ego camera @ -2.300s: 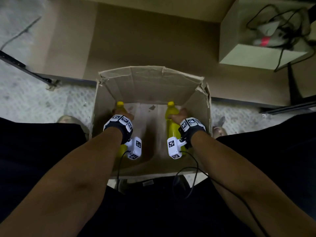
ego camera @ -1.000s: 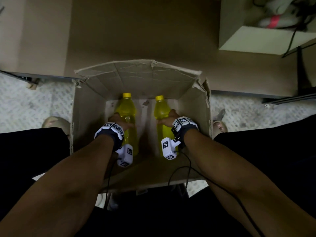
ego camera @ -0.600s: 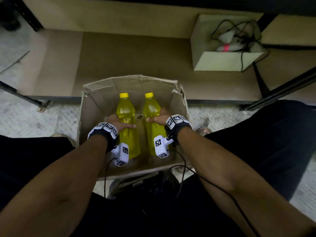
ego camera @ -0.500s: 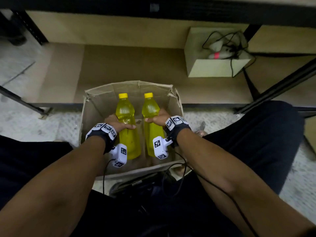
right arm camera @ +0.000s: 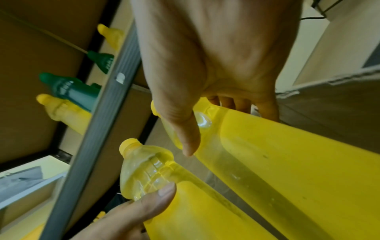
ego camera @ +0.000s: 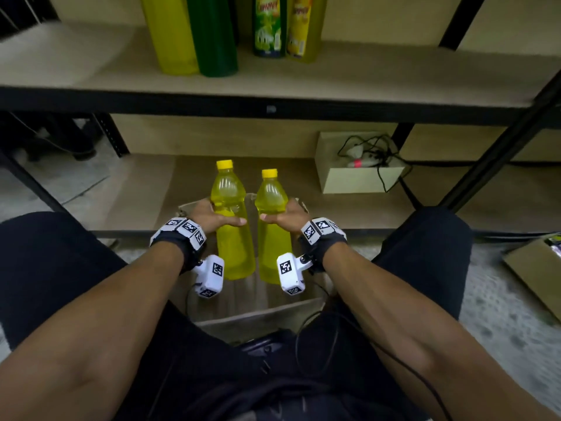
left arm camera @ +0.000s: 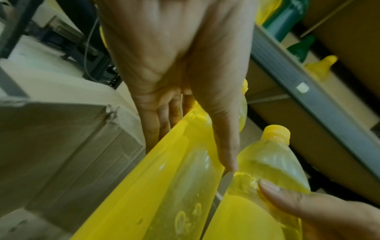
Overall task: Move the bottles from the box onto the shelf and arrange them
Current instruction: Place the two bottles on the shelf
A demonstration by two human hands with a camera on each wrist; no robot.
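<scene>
Two clear bottles of yellow liquid with yellow caps are held upright side by side above the cardboard box. My left hand grips the left bottle around its waist, thumb across the front. My right hand grips the right bottle the same way. In the left wrist view the left hand wraps the left bottle, with the right bottle beside it. In the right wrist view the right hand holds the right bottle. The shelf board lies above and ahead.
On the shelf stand a yellow bottle, a green bottle and two labelled detergent bottles. A small open box with cables sits on the lower shelf. Black uprights frame the right side. Another carton lies at right.
Both hands have lifted the two bottles up out of the box. My head has tilted up, bringing the upper shelf and its bottles into view.
</scene>
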